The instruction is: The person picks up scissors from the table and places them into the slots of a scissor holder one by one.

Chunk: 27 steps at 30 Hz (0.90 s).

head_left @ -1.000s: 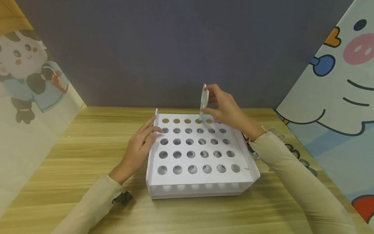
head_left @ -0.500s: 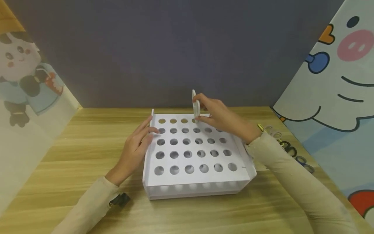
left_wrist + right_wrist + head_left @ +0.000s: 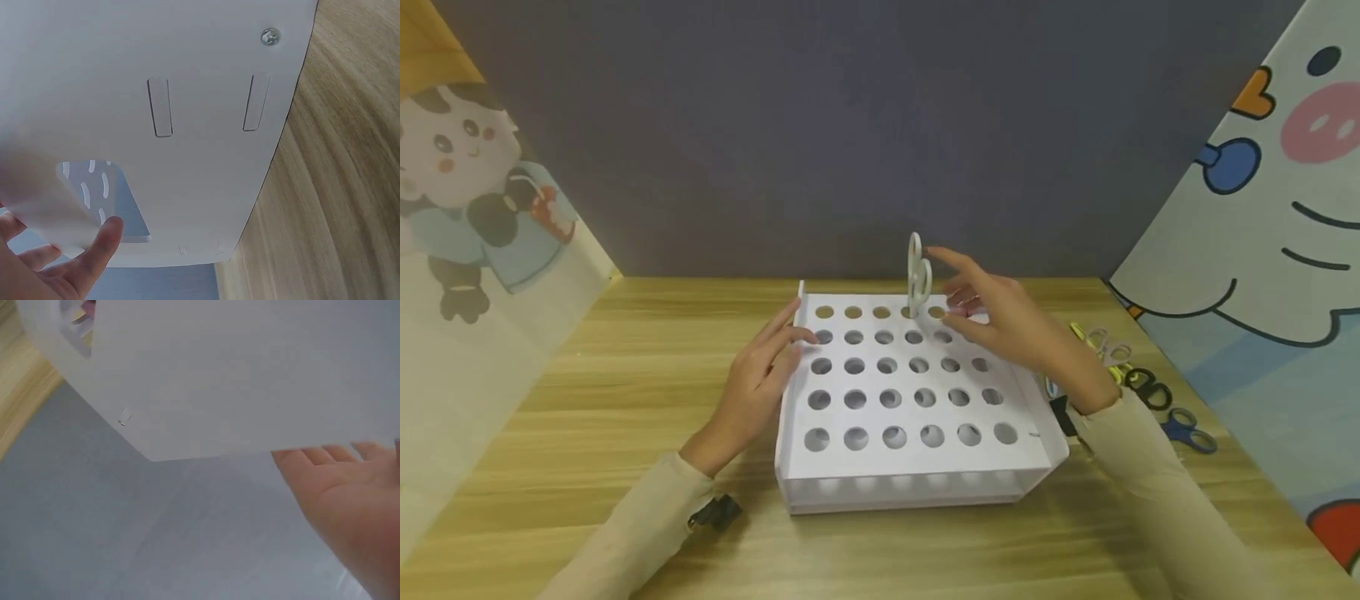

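White-handled scissors [image 3: 919, 279] stand upright in a back-row hole of a white rack [image 3: 868, 458], their blades hidden below the top board. My right hand [image 3: 1011, 321] is just to their right, fingers spread and apart from the handles. The right wrist view shows that hand [image 3: 350, 487] beyond the rack's side panel [image 3: 206, 381]. My left hand [image 3: 756, 379] holds the rack's left wall, one finger reaching over onto the perforated top. In the left wrist view, a finger of this hand [image 3: 69, 269] lies against the outer panel [image 3: 200, 175], beside its cut-out.
Several scissors lie on the wooden table [image 3: 625, 375] right of the rack, among them a black pair [image 3: 1148, 389] and a blue pair [image 3: 1189, 429]. A grey wall [image 3: 737, 150] rises behind. Printed cartoon panels [image 3: 1240, 242] flank the table.
My right hand lowers the white scissors into the back-row hole, then lets go and draws off to the right. The left hand stays on the rack's wall.
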### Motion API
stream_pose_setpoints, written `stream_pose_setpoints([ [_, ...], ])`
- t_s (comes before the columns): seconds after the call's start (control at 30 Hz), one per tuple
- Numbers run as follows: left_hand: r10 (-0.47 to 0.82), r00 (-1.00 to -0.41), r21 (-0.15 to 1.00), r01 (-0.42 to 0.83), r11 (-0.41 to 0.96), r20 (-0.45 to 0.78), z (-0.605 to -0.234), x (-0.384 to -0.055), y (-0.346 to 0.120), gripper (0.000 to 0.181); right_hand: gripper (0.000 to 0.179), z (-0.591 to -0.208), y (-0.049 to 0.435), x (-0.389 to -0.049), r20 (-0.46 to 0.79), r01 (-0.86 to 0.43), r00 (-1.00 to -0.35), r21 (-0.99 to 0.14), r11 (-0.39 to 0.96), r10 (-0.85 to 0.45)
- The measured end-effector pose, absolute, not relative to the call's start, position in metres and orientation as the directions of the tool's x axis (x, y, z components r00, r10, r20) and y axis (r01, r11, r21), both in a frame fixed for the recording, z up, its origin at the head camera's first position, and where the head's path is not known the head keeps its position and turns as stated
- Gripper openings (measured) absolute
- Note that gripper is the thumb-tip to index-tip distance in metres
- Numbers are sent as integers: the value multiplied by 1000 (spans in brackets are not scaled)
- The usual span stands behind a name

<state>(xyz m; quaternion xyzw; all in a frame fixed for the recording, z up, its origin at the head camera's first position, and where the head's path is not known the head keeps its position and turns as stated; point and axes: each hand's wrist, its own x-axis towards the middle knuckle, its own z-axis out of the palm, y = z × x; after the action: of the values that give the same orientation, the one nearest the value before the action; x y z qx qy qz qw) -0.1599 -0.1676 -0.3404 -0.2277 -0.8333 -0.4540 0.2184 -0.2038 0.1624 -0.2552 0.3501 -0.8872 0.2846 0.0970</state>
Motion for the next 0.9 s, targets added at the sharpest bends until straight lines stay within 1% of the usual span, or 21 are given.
stream_pose_setpoints([
  [0.1, 184, -801, 658, 579, 481, 570, -341, -161, -167, 22, 81, -259, 173, -195, 407, -652, -758, -444, 615, -510],
  [0.2, 188, -802, 661, 580, 476, 568, -341, -163, -167, 22, 76, -262, 184, -190, 427, -627, -777, -451, 635, -463],
  [0.43, 185, -802, 664, 580, 472, 568, -341, -162, -168, 20, 50, -266, 198, -188, 444, -598, -792, -430, 676, -419],
  [0.53, 189, -800, 663, 583, 469, 570, -341, -162, -168, 20, 43, -268, 200, -185, 441, -587, -798, -420, 692, -410],
  [0.73, 184, -800, 662, 581, 473, 571, -341, -161, -168, 21, 40, -277, 205, -184, 428, -583, -803, -417, 697, -415],
  [0.9, 186, -799, 659, 582, 477, 571, -341, -161, -168, 22, 37, -280, 215, -187, 462, -562, -805, -394, 728, -372],
])
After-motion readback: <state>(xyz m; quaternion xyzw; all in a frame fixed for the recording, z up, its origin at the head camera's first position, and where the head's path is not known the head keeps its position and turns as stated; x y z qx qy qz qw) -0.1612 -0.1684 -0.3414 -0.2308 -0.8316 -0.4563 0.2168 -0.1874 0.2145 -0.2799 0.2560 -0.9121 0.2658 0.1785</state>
